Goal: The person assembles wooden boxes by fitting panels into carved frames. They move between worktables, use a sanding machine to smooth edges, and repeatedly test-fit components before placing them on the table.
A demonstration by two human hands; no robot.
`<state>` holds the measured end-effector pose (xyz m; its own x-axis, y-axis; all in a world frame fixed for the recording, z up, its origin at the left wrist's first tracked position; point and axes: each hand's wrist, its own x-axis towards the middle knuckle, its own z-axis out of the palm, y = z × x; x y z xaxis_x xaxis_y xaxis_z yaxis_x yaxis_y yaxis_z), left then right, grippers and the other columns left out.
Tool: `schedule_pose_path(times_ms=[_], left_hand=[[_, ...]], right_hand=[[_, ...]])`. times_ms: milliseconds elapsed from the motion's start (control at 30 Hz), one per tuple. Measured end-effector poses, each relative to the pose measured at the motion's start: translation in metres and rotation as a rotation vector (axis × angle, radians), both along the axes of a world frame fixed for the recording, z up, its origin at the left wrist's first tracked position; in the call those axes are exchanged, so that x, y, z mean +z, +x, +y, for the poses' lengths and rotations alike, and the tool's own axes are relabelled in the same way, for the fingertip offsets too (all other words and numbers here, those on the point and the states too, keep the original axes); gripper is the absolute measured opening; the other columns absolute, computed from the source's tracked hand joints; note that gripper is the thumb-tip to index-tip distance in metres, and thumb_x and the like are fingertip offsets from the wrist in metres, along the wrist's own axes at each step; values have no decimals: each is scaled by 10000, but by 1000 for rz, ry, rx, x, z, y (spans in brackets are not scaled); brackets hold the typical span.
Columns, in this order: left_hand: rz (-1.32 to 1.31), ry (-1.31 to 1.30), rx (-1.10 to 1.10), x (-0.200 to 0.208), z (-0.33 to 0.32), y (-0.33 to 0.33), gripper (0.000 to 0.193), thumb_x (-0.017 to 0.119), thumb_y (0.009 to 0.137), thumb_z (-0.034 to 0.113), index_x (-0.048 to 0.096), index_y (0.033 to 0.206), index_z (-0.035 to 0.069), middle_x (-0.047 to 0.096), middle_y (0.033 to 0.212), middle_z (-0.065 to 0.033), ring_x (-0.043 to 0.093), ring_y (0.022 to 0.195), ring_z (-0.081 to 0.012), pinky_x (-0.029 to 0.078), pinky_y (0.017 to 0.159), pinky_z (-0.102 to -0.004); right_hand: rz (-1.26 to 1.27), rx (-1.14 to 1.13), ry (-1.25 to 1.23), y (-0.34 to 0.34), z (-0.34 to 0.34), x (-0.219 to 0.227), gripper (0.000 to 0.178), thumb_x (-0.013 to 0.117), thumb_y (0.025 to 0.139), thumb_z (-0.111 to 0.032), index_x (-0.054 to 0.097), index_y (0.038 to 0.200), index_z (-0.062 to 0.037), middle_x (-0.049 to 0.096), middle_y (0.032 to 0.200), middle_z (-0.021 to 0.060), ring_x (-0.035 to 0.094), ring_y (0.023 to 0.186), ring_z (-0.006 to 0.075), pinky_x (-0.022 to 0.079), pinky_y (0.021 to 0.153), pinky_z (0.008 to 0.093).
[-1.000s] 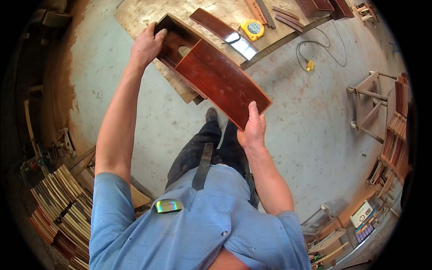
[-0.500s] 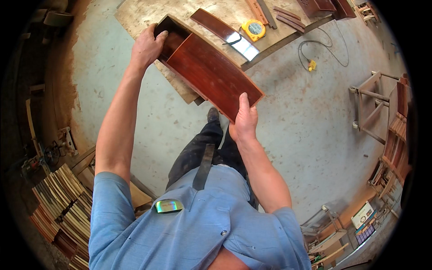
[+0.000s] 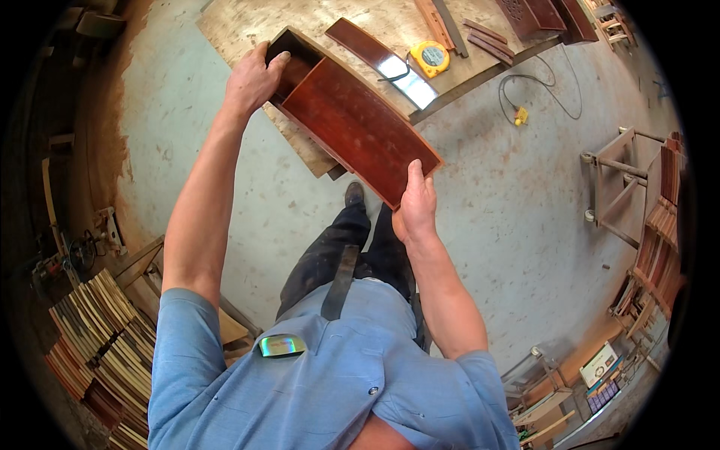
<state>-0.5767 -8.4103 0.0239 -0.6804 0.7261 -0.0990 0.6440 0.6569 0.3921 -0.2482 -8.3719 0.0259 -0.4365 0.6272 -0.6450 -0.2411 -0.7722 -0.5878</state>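
Between my two hands is a long reddish-brown wooden box (image 3: 358,127), held tilted above the near edge of a worktable. It has a dark open compartment at its far left end and a flat polished surface along the rest. My left hand (image 3: 255,79) grips the rim of that compartment, the thumb over the edge. At the near right corner my right hand (image 3: 416,204) holds the box, thumb on top; its other fingers are hidden underneath. Just beyond the box lie a glossy brown board (image 3: 382,64) and a yellow tape measure (image 3: 430,58).
The worktable (image 3: 232,26) also bears wooden strips (image 3: 490,41) and a dark red wooden piece (image 3: 529,16) at its far right. A cable with a yellow plug (image 3: 520,115) lies on the floor. A wheeled frame (image 3: 619,172) stands right; stacked wood strips (image 3: 105,330) lie lower left.
The view has shifted slightly. Both hands keep their hold on the box, which stays at nearly the same tilt over the table edge.
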Motion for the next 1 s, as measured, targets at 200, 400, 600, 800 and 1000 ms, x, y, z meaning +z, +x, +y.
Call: schedule_pose_path(times_ms=[200,400,600,800,1000], left_hand=[[48,64,13,-2,-6,2,573,527,937,427,534,1271,-38,602,1202,-279,556,1159,-400,432,970,-417],[-10,96,-53,7,4,2,602,552,911,457,545,1238,-49,615,1180,-276,566,1144,-404,444,958,-433],[2,124,-73,-15,-4,-7,639,583,891,429,511,1285,-68,577,1231,-303,533,1185,-415,421,999,-441],[-19,119,-79,-1,-4,3,590,571,910,400,516,1274,-62,594,1214,-289,553,1165,-406,431,984,-440],[13,114,130,-14,0,-3,517,481,960,465,589,1255,55,648,1154,-215,593,1110,-385,460,942,-432]], right_hand=[[15,-38,1,-9,-5,-16,513,401,1048,-304,247,1453,-29,418,1418,128,448,1281,233,393,1070,396],[28,-5,84,-24,-2,-20,639,402,1044,-313,141,1493,61,293,1504,161,322,1366,238,300,1127,374],[112,-31,66,-1,3,-37,532,389,1041,-399,421,1365,22,527,1332,143,515,1220,244,393,1052,379],[69,-178,-66,18,13,-50,467,423,1021,-439,554,1176,-18,638,1086,128,617,961,213,499,815,378],[44,186,56,-6,5,-21,343,564,978,-275,586,1115,39,663,977,127,642,777,201,527,630,334]])
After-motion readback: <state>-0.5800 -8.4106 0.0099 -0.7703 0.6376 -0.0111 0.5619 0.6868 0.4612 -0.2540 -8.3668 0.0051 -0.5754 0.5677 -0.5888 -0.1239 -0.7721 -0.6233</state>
